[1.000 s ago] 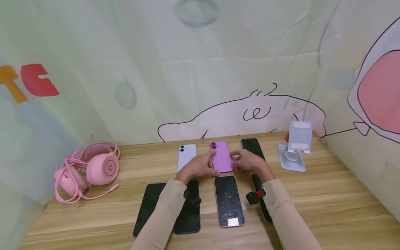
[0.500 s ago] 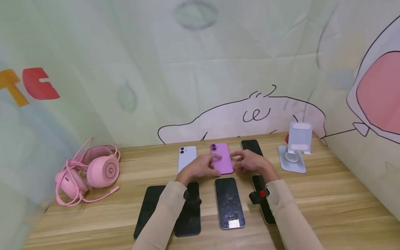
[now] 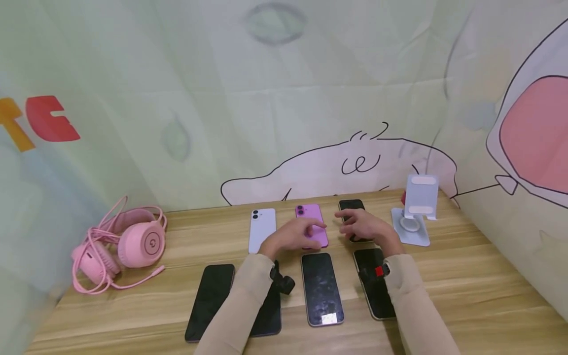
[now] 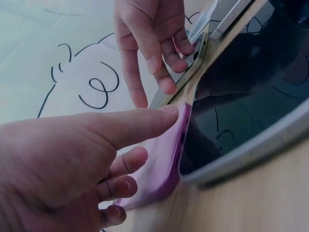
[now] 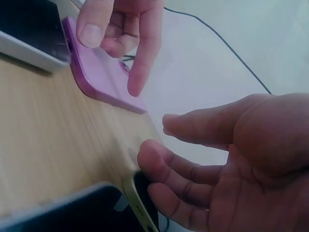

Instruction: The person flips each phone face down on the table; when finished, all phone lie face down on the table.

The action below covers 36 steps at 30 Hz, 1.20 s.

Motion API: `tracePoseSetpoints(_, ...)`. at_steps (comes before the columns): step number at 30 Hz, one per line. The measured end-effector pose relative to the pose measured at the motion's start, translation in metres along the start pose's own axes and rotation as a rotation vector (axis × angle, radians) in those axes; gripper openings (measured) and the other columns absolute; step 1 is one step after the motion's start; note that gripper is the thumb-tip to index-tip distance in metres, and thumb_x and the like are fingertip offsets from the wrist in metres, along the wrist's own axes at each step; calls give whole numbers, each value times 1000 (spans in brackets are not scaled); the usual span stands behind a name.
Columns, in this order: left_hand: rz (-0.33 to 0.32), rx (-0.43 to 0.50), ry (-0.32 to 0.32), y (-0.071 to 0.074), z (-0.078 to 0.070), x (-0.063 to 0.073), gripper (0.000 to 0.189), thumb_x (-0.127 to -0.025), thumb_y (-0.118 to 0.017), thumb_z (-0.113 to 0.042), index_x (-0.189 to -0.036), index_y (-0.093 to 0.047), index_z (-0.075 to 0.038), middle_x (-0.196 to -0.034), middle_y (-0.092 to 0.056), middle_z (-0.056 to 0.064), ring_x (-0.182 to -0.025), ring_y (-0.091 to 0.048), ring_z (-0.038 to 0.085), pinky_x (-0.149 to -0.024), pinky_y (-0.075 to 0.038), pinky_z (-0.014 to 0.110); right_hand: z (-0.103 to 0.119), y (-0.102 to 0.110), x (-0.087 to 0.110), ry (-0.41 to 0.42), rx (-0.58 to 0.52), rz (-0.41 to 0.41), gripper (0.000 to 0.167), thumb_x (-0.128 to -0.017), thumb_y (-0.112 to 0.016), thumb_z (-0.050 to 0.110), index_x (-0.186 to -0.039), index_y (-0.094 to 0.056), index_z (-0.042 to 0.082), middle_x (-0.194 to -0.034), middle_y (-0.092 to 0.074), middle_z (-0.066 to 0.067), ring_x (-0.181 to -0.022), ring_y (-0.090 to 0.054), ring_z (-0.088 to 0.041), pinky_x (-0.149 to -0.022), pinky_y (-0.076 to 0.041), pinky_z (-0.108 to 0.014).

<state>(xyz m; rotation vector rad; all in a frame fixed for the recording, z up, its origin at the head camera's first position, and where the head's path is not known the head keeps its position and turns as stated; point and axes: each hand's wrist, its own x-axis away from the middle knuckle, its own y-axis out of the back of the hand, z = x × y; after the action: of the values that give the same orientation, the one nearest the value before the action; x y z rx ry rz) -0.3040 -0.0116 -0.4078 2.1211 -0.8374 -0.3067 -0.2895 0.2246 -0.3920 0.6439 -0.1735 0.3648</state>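
Note:
My left hand [image 3: 296, 234] hovers over the purple phone [image 3: 310, 213], thumb and fingers loosely bent with nothing between them. That phone lies back up, its two lenses at the far left corner. Over the back-right black-screened phone [image 3: 352, 203] is my right hand [image 3: 365, 226], fingers spread and relaxed, holding nothing; it covers part of the phone. In the right wrist view, the right fingertips [image 5: 152, 157] appear near a phone's pale edge [image 5: 140, 208]; contact is unclear. A light-coloured phone [image 3: 261, 231] lies back up left of my left hand.
Closer to me lie several dark-screened devices: a phone in the middle [image 3: 322, 291], one by my right wrist [image 3: 379, 303], and two at left [image 3: 210, 301], one partly under my left sleeve. Pink headphones [image 3: 142, 244] sit far left; a pale-blue folding stand [image 3: 421, 195] stands back right.
My right hand has moved from beside the purple phone rightward, over the black phone. My left hand has shifted slightly right across the purple phone, which stays in place.

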Motion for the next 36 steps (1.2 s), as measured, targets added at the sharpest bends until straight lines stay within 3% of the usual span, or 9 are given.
tracePoseSetpoints(9,35,19,-81,-13,-8,-19,52,-86,-78,-18,-135,-62,-8,-88,-59,1,-79,-52,11,-72,-44,24,-17,19,11,-70,24,-65,45,-99,-55,5,-143,-49,1,-109,-64,-21,-92,-59,-29,-79,-49,-38)
tracePoseSetpoints(12,37,43,-82,-18,-14,-23,53,-86,-78,-18,-135,-61,-8,-89,-62,4,-79,-55,13,-72,-46,25,-21,24,15,-113,17,-82,46,-100,-55,6,-144,-47,2,-117,-61,-26,-100,-57,-34,-88,-47,-46)
tracePoseSetpoints(16,9,28,-57,-24,-22,-29,54,-89,-76,-22,-139,-59,-14,-116,-64,8,-103,-60,18,-88,-49,31,-21,29,19,-150,34,-118,45,-101,-53,9,-145,-46,4,-137,-49,-34,-120,-49,-45,-102,-37,-64)
tracePoseSetpoints(18,-10,-3,-48,-26,-26,-32,56,-89,-75,-25,-142,-57,-18,-132,-60,10,-117,-57,21,-97,-47,35,-20,31,19,-155,30,-137,45,-101,-52,8,-145,-46,4,-140,-45,-35,-125,-45,-48,-105,-33,-66)
tracePoseSetpoints(21,-18,-81,-46,-29,-31,-36,59,-91,-73,-28,-146,-54,-23,-144,-52,11,-125,-53,22,-101,-45,37,-19,33,18,-154,15,-144,47,-101,-51,8,-147,-43,3,-141,-45,-36,-127,-45,-48,-106,-33,-64)
tracePoseSetpoints(27,12,-205,-27,-36,-36,-40,56,-93,-71,-36,-146,-55,-25,-147,-50,9,-126,-51,20,-101,-45,36,-19,31,17,-168,16,-153,49,-99,-50,3,-147,-42,0,-138,-48,-34,-118,-49,-42,-100,-40,-53)
tracePoseSetpoints(33,17,-257,-26,-39,-42,-40,54,-94,-70,-37,-145,-56,-24,-145,-51,10,-124,-54,22,-98,-47,37,-21,30,13,-209,-4,-182,51,-98,-49,2,-148,-41,1,-133,-43,-28,-111,-43,-39,-92,-39,-47)
tracePoseSetpoints(36,11,-265,-22,-40,-44,-42,54,-94,-70,-36,-144,-56,-23,-144,-51,9,-123,-54,21,-98,-47,37,-24,31,13,-212,-72,-197,53,-98,-49,2,-150,-38,1,-123,-47,-27,-103,-47,-37,-86,-40,-44)
